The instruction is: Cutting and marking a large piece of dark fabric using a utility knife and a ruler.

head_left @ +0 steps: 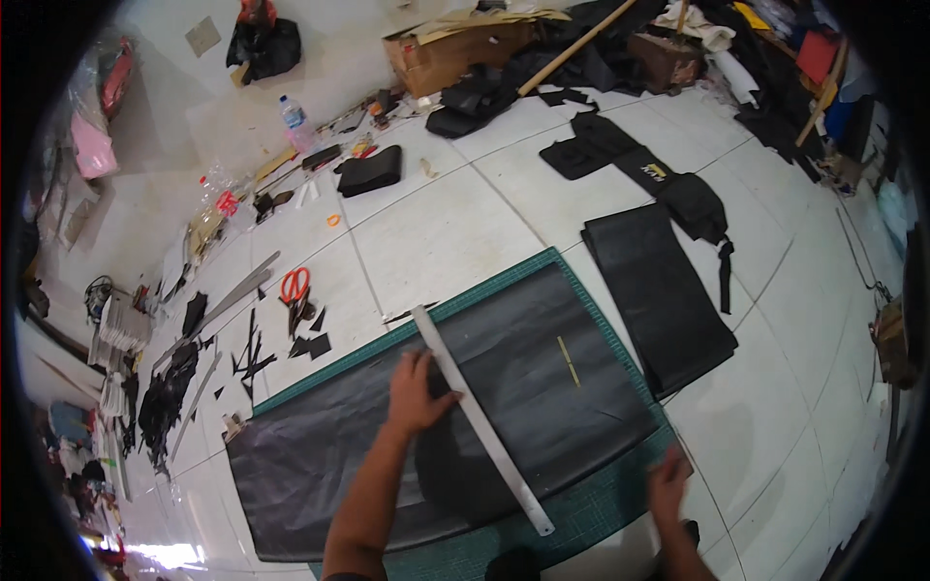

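A sheet of black material (349,455) lies over a green cutting mat (572,261), whose gridded edges show along the far and right sides. Across the sheet rests a long metal ruler (484,426), slanting toward me. My left hand (417,395) is spread low on the sheet, with the thumb touching the ruler's left edge. Beyond the mat's right corner, my right hand (668,484) is blurred, its fingers bent. Whether it holds anything is not visible. A thin yellowish strip (568,361) shows on the black sheet right of the ruler.
Orange-handled scissors (295,290) and black scraps (312,345) lie beyond the mat on the tiled floor. Folded black material (664,300) borders its right side. Farther off are black sewn pieces (630,160), a cardboard box (455,53) and a plastic bottle (291,114).
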The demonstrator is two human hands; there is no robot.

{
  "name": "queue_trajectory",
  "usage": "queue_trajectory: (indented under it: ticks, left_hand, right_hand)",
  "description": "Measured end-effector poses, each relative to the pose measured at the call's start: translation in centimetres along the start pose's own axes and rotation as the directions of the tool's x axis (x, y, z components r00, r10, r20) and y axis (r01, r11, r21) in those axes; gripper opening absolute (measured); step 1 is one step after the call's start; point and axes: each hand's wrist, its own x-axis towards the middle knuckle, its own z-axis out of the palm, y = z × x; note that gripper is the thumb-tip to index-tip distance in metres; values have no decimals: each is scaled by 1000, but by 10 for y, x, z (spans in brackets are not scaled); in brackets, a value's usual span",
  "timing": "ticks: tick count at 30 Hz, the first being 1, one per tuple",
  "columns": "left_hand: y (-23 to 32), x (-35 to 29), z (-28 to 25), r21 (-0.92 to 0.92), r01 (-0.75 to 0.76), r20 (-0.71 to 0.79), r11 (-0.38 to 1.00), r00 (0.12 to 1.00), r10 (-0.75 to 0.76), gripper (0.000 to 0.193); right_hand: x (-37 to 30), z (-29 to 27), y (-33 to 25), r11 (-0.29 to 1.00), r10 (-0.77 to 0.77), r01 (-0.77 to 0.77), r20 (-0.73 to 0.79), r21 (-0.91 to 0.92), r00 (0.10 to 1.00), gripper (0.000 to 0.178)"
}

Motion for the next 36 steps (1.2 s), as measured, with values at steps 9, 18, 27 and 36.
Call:
queue_trajectory:
  ticks: [9, 18, 27, 36]
  left_hand:
    - [-21, 32, 10, 257, -20, 217, 966, 975, -38, 117]
    - [-17, 55, 15, 228, -48, 227, 973, 974, -5, 114]
    - [-9, 69, 14, 199, -46, 323, 979, 946, -21, 114]
    - [-14, 72, 20, 221, -79, 288, 972, 958, 12, 116]
  right_hand:
    - [-102, 67, -57, 955, 200, -27, 571, -297, 796, 48]
    - [-105, 70, -48, 975, 182, -64, 593, -214, 784, 38]
    - [-114, 73, -48, 956, 278, -169, 568, -238, 775, 35]
    - [-113, 67, -43, 981, 196, -170, 520, -98, 831, 35]
